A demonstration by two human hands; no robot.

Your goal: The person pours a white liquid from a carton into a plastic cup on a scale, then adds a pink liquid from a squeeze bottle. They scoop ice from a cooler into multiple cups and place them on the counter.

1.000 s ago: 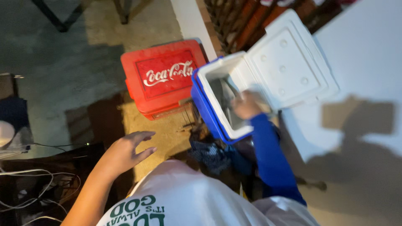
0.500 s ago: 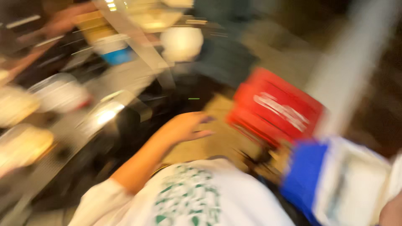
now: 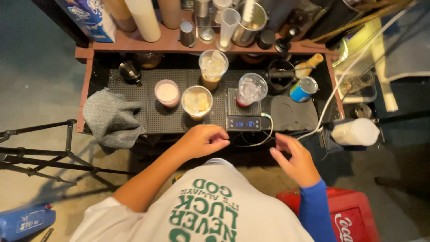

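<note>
Here both hands hover empty near the digital scale (image 3: 243, 122); left hand (image 3: 204, 140) loosely curled; right hand (image 3: 293, 157) spread

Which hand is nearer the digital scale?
Left. The left hand sits just beside the scale, at its front left corner. The right hand hovers farther off, below and to its right.

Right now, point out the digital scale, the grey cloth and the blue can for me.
digital scale (image 3: 243, 123), head view, on its lit display panel.
grey cloth (image 3: 112, 118), head view, on the middle of its crumpled folds.
blue can (image 3: 302, 90), head view, on its blue side wall.
</note>
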